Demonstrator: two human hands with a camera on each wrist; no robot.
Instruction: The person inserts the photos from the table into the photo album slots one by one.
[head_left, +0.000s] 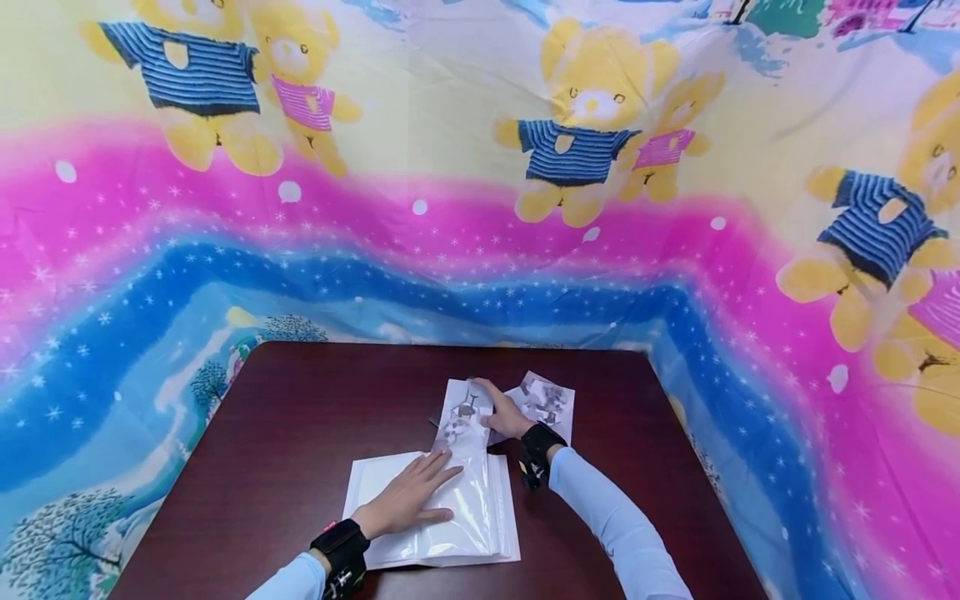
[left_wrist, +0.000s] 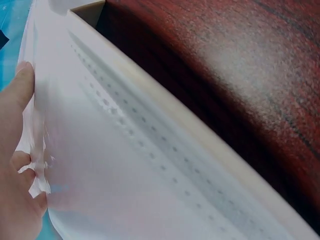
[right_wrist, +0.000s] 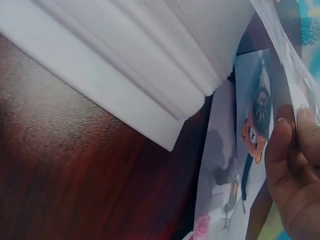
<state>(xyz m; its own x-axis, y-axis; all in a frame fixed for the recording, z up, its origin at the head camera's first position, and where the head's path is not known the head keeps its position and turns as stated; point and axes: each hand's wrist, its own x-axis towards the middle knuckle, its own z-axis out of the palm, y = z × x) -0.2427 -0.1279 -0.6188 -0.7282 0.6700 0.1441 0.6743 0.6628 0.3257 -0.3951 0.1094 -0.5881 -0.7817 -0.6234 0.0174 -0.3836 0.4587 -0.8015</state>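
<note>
An album of clear plastic sleeves [head_left: 480, 533] with white pages lies open on the table. My left hand [head_left: 408, 498] rests on its page with fingers spread; in the left wrist view, the left hand [left_wrist: 17, 160] touches the edge of the glossy sleeve [left_wrist: 115, 175]. A picture sheet [head_left: 463, 402] with a grey printed design stands at the album's top edge, its lower end at the sleeve. My right hand [head_left: 507, 412] pinches this sheet between thumb and fingers, as the right hand [right_wrist: 295, 165] shows in the right wrist view. Whether the sheet's lower end sits inside the sleeve, I cannot tell.
More picture sheets [head_left: 553, 400] lie loosely overlapped behind the right hand; one shows a bear [right_wrist: 252, 132]. The dark wooden table [head_left: 285, 442] extends around the album. A printed bear curtain [head_left: 420, 250] hangs along the table's back and sides.
</note>
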